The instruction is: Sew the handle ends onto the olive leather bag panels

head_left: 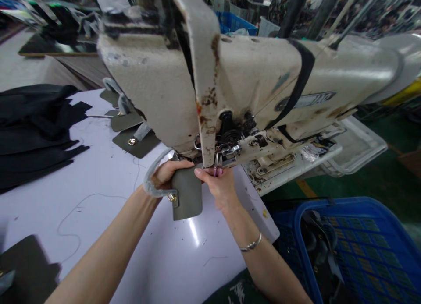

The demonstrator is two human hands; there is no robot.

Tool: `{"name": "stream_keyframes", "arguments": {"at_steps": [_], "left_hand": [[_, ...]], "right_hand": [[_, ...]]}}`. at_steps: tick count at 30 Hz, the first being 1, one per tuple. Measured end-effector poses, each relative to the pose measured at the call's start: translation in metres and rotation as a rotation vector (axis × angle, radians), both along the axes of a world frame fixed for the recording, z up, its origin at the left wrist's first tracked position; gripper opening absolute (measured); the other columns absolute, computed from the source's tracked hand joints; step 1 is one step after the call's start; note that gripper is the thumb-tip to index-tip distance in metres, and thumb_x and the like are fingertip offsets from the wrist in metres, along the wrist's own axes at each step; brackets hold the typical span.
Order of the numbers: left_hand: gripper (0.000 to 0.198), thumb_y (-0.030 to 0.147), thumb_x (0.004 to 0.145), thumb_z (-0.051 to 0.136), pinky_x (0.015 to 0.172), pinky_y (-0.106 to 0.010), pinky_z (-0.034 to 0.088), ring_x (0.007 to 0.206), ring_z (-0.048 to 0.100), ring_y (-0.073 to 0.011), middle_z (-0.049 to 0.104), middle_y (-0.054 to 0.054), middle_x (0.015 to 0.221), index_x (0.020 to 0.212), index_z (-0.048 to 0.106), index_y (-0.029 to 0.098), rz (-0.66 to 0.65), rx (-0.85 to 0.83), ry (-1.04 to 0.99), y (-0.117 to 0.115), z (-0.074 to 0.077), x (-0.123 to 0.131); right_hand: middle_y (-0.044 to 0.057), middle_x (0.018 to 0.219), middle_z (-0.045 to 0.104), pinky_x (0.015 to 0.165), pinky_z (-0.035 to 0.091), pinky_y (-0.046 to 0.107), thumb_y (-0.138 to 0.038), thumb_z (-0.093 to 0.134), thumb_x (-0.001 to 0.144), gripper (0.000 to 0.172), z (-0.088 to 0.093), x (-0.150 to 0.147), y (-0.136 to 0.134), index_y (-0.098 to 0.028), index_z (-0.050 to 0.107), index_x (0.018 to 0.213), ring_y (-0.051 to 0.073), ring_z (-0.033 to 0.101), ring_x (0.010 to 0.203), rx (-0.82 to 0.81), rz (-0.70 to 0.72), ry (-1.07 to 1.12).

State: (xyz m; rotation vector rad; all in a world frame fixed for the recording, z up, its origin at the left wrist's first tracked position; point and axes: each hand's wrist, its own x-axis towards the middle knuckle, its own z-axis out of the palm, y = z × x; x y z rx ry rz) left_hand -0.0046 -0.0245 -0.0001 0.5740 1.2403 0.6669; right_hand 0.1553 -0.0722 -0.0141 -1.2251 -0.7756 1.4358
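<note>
My left hand (171, 174) grips the top of a grey-green leather panel (187, 194) just below the front of a cream sewing machine head (246, 85). A grey fuzzy strip (149, 183) curves from the panel past my left wrist, and a small gold buckle (171, 198) sits on the panel's edge. My right hand (219, 185) pinches small pink-handled thread snips (217, 166) right by the needle area. The needle and presser foot are hidden behind the machine's chipped upright bracket (205, 98) and my fingers.
A white table (82, 181) holds a stack of black cut panels (33, 133) at left, and grey-green panels with buckles (134, 142) lie behind the machine. A dark panel (26, 269) lies at the lower left. A blue crate (345, 251) stands on the green floor at right, with a white tray (358, 146) behind.
</note>
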Motion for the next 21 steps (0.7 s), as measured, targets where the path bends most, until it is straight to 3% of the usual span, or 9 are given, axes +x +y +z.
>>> {"name": "stream_keyframes", "arguments": {"at_steps": [4,9,17,21], "left_hand": [[0.047,0.026,0.061,0.090,0.059,-0.041,0.065,0.063,0.075,-0.0326,0.080,-0.016,0.085,0.105,0.079,0.014,0.040,-0.049,-0.122,-0.009,-0.003,0.008],[0.038,0.027,0.062,0.091,0.059,-0.041,0.065,0.061,0.074,-0.0307,0.079,-0.018,0.085,0.095,0.079,0.012,0.062,-0.044,-0.152,-0.017,0.006,0.017],[0.041,0.024,0.059,0.090,0.057,-0.039,0.063,0.062,0.072,-0.0281,0.079,-0.013,0.087,0.097,0.077,0.013,0.255,0.170,-0.010,-0.025,0.014,0.032],[0.045,0.021,0.058,0.088,0.060,-0.038,0.064,0.069,0.074,-0.0291,0.080,-0.011,0.094,0.101,0.075,0.015,0.323,0.257,0.021,-0.026,0.018,0.037]], "right_hand": [[0.002,0.071,0.073,0.071,0.053,0.033,-0.035,0.083,0.069,0.019,-0.006,0.003,-0.001,-0.018,0.076,0.068,0.019,0.065,0.068,0.045,0.006,-0.123],[0.004,0.071,0.075,0.072,0.053,0.033,-0.035,0.084,0.068,0.018,-0.001,0.010,-0.001,-0.019,0.076,0.066,0.021,0.068,0.071,0.064,0.007,-0.161],[0.005,0.079,0.076,0.082,0.055,0.036,-0.026,0.084,0.064,0.013,0.010,0.012,0.001,-0.017,0.076,0.069,0.021,0.068,0.078,0.061,0.018,0.060],[0.003,0.075,0.074,0.080,0.054,0.034,-0.026,0.085,0.064,0.016,0.012,0.016,-0.002,-0.017,0.073,0.068,0.019,0.065,0.074,0.051,0.015,0.068]]}}
